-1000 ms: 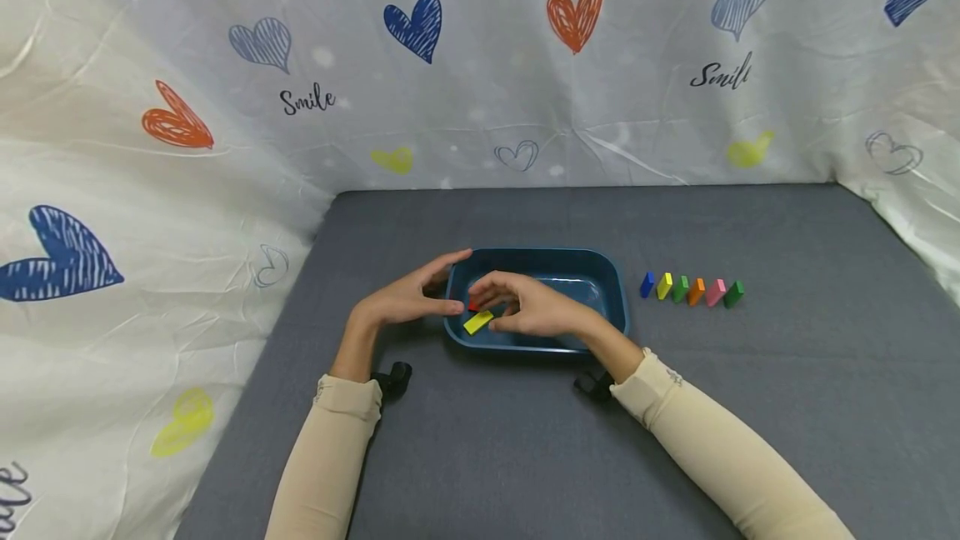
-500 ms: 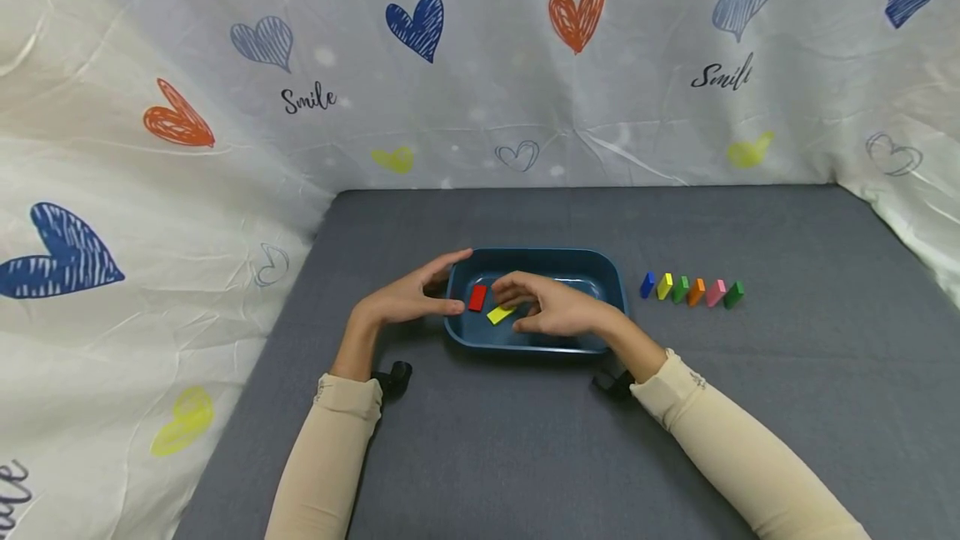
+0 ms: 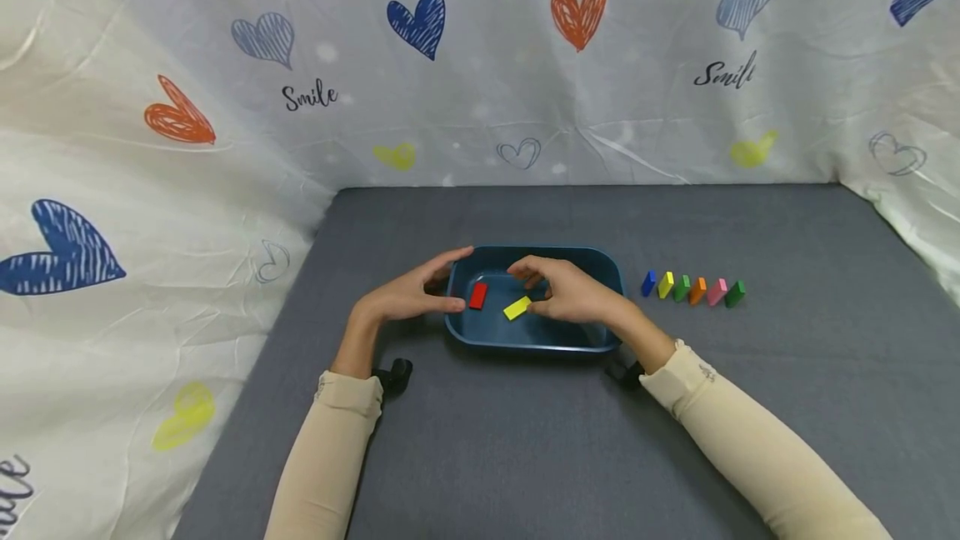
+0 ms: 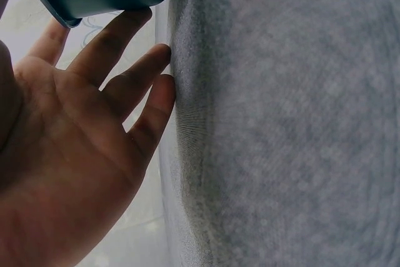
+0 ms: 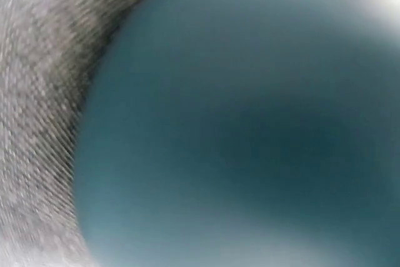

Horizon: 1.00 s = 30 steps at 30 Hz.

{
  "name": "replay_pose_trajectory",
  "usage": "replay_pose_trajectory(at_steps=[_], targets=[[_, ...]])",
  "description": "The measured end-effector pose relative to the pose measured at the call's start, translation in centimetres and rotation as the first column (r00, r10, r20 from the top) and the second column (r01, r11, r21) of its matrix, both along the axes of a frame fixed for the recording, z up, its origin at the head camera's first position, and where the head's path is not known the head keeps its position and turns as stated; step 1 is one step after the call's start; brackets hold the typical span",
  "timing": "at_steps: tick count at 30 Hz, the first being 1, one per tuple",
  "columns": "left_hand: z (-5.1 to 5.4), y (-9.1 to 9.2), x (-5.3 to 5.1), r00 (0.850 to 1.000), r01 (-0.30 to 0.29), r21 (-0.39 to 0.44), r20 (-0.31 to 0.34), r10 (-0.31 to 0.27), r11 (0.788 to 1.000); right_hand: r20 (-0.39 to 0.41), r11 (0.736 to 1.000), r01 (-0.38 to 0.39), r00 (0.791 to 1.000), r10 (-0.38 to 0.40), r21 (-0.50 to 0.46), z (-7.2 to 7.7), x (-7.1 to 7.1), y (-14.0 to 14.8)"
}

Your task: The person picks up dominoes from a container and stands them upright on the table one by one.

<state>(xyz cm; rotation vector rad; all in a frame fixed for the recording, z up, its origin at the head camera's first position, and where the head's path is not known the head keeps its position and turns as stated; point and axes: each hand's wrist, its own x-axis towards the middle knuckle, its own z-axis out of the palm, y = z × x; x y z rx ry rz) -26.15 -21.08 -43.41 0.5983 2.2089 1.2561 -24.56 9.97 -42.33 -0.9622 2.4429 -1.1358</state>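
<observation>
Your right hand [image 3: 570, 290], fingers curled over the tray [image 3: 536, 348], seems to pinch the yellow block [image 3: 516, 308] mid-tray; it sticks out leftward, long axis slanting toward the tray's far-right corner. Your left hand [image 3: 405, 293], spread, touches the tray's left end.

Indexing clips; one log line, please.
left hand: touching blue rectangular tray; right hand: at yellow rectangular block, grip unclear; red rectangular block: inside tray

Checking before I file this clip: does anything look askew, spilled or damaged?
Nothing stands out. The row of blocks looks orderly, the tray shows no visible damage, and no spill is visible.
</observation>
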Motion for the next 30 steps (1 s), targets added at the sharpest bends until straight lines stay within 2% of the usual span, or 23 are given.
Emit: replay_pose_trajectory(at_steps=[5,9,20,30], targets=[[-0.3,0.0,0.0,1.0,0.001,-0.001,-0.001,-0.001,1.0,0.016,0.999,-0.037,0.999,0.037,0.014,-0.8,-0.2,-0.4],[-0.3,0.0,-0.1,1.0,-0.001,0.001,-0.004,0.001,1.0,0.026,1.0,-0.025,0.999,0.025,0.007,-1.1,-0.3,-0.5],[-0.3,-0.1,-0.2,1.0,0.009,0.011,0.003,-0.009,1.0,-0.026,0.998,-0.032,0.999,0.033,0.05,-1.8,-0.7,-1.0],[-0.2,0.0,-0.1,1.0,0.013,0.024,0.004,-0.013,1.0,-0.02,0.996,-0.033,0.999,0.035,0.079,-1.9,-0.9,-1.2]])
